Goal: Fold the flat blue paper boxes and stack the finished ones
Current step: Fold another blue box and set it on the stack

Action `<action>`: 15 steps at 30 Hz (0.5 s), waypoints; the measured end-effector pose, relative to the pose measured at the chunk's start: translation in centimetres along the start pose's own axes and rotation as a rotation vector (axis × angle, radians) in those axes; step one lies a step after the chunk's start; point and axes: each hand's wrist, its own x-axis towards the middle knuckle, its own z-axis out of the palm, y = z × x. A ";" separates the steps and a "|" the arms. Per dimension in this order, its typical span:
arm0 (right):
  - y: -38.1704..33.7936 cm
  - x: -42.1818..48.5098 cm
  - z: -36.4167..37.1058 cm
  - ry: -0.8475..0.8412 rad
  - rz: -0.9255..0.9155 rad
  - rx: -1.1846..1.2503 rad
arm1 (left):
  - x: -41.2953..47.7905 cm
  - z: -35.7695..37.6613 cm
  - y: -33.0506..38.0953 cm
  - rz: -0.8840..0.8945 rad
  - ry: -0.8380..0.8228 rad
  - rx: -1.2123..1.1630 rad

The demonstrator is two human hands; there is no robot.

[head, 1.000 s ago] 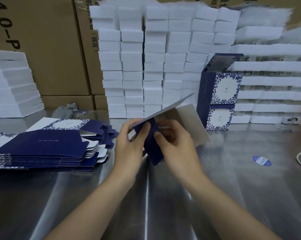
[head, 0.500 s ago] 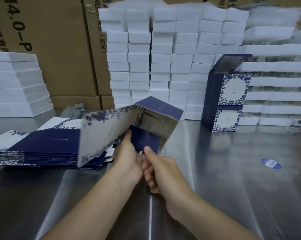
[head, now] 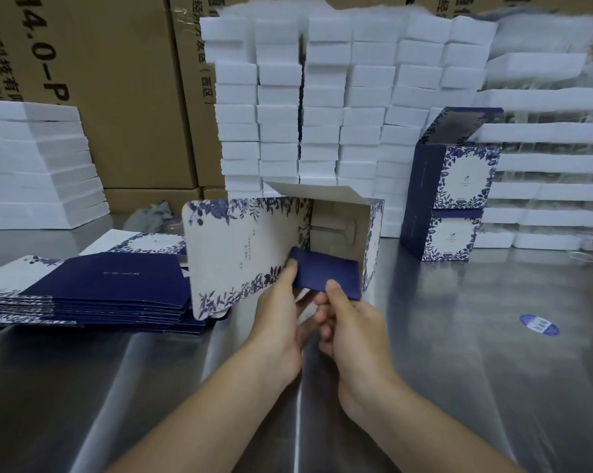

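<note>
- Since the earlier frames, the half-folded box (head: 247,254) has opened from a slanted, partly flattened sheet into a squarer tube, its open end now turned toward the camera at the centre of the frame.
- Left hand (head: 278,322): it grips the lower edge of the box's white, leaf-patterned panel. The thumb lies on the near face and the fingers are hidden behind.
- Right hand (head: 353,322): it pinches the dark blue flap (head: 325,274) at the bottom of the open end, with the thumb on top and the fingers curled beneath. The two hands are just beside each other, directly below the box.
- Box position: held above the tabletop (head: 458,353). Whether its lower left corner touches the pile behind cannot be told. A pale top flap stands up at the far edge.
- Pile of flat boxes (head: 93,288): lies on the tabletop at the left of the frame, just beside the held box, dark blue faces up.
- Finished boxes (head: 452,199): two stacked one on the other at centre right, well apart from the hands. The lid of the upper one is raised.
- Background: white foam blocks (head: 322,97) piled in columns behind the box, and brown cartons (head: 117,97) at upper left.
- Blue sticker (head: 539,324): lies flat on the tabletop at the right.
</note>
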 end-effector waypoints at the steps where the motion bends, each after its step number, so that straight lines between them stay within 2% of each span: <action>1: -0.2 0.2 -0.2 0.031 -0.012 -0.008 | -0.1 0.0 -0.1 0.013 -0.009 0.045; 4: -0.6 0.5 -0.7 0.075 -0.036 -0.036 | -0.2 0.4 -0.6 0.057 0.056 0.183; 8: -0.9 0.6 -0.8 0.042 -0.055 -0.039 | -0.2 0.7 -0.7 0.109 0.076 0.183; 12: -0.9 0.6 -0.8 -0.027 0.003 -0.050 | -0.2 0.3 -0.5 0.162 0.097 0.196; 15: -0.8 0.7 -0.8 -0.001 0.009 -0.033 | -0.5 0.3 -0.5 0.126 0.060 0.221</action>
